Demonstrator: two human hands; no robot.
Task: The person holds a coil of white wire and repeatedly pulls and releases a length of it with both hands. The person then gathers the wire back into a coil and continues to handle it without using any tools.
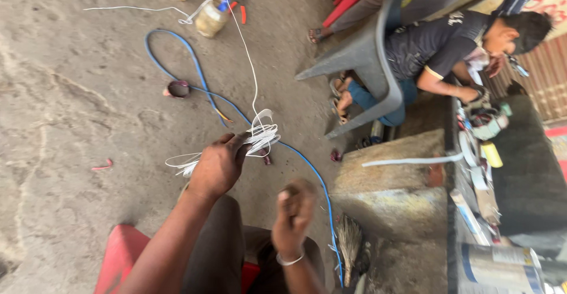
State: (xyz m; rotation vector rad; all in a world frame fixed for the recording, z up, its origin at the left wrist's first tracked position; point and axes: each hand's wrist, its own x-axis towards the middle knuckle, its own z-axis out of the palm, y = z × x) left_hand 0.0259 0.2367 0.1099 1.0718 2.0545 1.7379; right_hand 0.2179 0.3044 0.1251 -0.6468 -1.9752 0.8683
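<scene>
— What does the left hand (220, 165) hold?
— It pinches a bundle of thin white wire loops (255, 139) above the grey concrete floor (71, 93). The right hand (293, 212) looks curled — blurry, can't tell.
— Trouble?
— Loops could slip and tangle with the long blue cable (195, 72).
</scene>
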